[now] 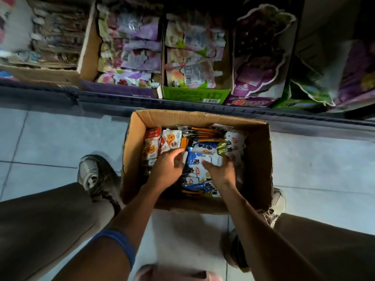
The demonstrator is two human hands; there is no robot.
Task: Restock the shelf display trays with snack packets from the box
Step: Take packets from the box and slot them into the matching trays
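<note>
— Around the cardboard box (257, 159) on the tiled floor (50, 138)?
— Shelf display trays (194, 94) just beyond, sneakers (95, 175) flanking. Snack packets (203, 148) heaped inside.
— Hands?
— Left hand (168, 167) curled on a blue-white packet (192, 159); right hand (221, 169) spread flat on packets.
— Hard to read?
— Blurred left trays, dim far right.
</note>
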